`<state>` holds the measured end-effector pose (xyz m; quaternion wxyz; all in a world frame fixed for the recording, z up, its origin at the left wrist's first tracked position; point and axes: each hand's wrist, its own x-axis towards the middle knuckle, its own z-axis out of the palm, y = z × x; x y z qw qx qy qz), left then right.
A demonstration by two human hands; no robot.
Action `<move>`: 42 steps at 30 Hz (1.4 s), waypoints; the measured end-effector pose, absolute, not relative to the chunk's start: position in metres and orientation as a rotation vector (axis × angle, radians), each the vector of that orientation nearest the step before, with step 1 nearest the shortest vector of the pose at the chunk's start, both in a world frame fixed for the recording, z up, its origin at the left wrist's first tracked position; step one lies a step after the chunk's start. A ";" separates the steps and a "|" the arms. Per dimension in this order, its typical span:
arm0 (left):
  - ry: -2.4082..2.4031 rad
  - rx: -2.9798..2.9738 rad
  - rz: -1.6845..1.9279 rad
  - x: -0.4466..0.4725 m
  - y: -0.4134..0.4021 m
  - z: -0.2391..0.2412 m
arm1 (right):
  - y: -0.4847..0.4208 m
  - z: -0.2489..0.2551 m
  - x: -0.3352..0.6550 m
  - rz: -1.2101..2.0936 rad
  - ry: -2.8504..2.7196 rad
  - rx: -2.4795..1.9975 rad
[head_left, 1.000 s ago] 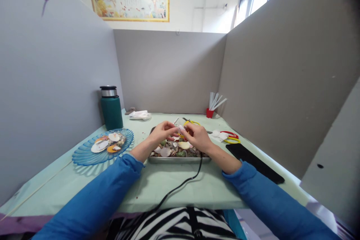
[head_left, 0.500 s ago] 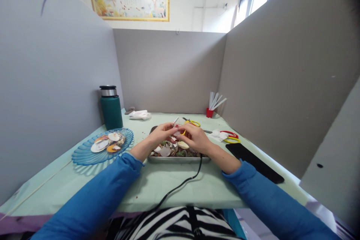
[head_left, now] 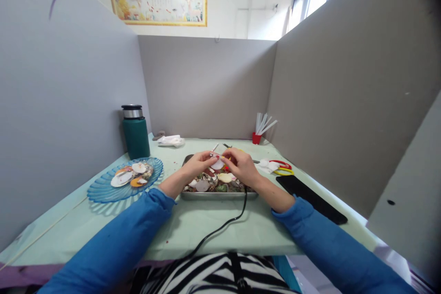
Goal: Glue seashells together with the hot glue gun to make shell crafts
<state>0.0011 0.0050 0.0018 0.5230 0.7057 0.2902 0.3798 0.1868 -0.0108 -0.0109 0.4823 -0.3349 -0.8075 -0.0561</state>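
Both my hands meet above a metal tray full of mixed seashells. My left hand and my right hand pinch a small white shell between their fingertips. Both hands have curled fingers. A thin tool with a red spot shows at the fingertips; I cannot make out what it is.
A blue glass plate with shells lies at the left, a green flask behind it. Scissors, a red cup of white sticks, a black flat object sit at the right. A black cable runs toward me. Grey partitions surround the table.
My hands have stayed over the tray and shifted slightly; the white shell between the fingertips has turned and now shows more plainly.
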 end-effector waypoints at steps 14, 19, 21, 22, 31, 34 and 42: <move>0.672 1.811 1.003 0.001 0.013 -0.002 | -0.011 -0.012 0.187 -0.054 -1.990 -0.787; 0.680 1.797 1.009 0.002 0.011 -0.001 | -0.010 -0.012 0.187 -0.042 -1.991 -0.785; 0.685 1.782 1.018 0.003 0.010 -0.001 | -0.011 -0.011 0.186 -0.041 -1.980 -0.795; 0.685 1.774 1.025 0.003 0.010 -0.001 | -0.011 -0.011 0.186 -0.041 -1.973 -0.799; 0.720 1.714 1.200 0.003 0.009 0.002 | -0.010 -0.010 0.186 -0.033 -1.961 -0.820; 0.733 1.696 1.200 0.003 0.008 0.002 | -0.010 -0.011 0.187 -0.017 -1.968 -0.796; 0.684 1.703 1.106 0.004 0.006 0.002 | -0.012 -0.011 0.187 -0.112 -1.988 -0.784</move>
